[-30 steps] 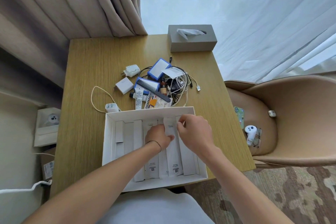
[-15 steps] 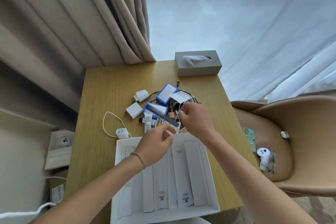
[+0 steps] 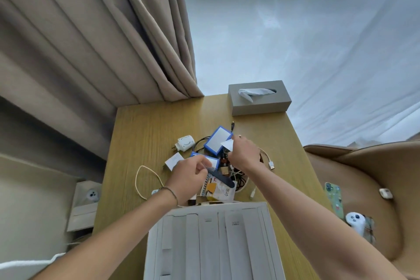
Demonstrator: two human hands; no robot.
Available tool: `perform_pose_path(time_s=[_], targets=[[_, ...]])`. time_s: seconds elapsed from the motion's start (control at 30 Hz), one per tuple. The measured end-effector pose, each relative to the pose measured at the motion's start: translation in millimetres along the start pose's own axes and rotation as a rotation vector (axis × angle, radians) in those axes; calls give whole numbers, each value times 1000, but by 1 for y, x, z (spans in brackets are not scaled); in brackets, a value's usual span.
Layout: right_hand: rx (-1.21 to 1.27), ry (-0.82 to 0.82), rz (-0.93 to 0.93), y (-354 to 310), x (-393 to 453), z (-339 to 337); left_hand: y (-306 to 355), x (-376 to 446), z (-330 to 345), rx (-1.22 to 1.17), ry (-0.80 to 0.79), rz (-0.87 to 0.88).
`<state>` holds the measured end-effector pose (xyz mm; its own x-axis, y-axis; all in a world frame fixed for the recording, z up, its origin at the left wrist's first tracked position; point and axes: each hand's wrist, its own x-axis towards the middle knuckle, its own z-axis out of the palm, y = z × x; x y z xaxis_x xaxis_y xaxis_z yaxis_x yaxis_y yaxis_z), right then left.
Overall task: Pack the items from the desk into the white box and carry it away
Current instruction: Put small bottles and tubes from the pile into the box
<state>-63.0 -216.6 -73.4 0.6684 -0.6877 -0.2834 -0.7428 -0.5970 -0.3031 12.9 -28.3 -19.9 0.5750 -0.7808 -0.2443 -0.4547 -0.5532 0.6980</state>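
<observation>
Over clutter, right hand (image 3: 244,153) pinching paper (image 3: 228,149)

The scene is bright with soft daylight. The light comes from the far right, through the sheer white curtain (image 3: 306,41), which is pale and almost washed out, with few details. The beige drape (image 3: 91,29) on the left is darker, with gentle shadows in its folds. On the wooden desk (image 3: 141,134) the shadows are weak and diffuse. The wide-angle lens bends straight lines strongly near the edges. The picture is a little soft, and both forearms look blurred at the near edge.
</observation>
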Motion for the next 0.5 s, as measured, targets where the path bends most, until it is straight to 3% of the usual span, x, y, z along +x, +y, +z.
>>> perform_pose_path(time_s=[0.33, 0.5], targets=[[-141, 87, -22, 8, 13, 13, -19, 15, 17, 154, -125, -84], [-104, 172, -28, 15, 8, 0, -31, 22, 37, 243, -185, -251]])
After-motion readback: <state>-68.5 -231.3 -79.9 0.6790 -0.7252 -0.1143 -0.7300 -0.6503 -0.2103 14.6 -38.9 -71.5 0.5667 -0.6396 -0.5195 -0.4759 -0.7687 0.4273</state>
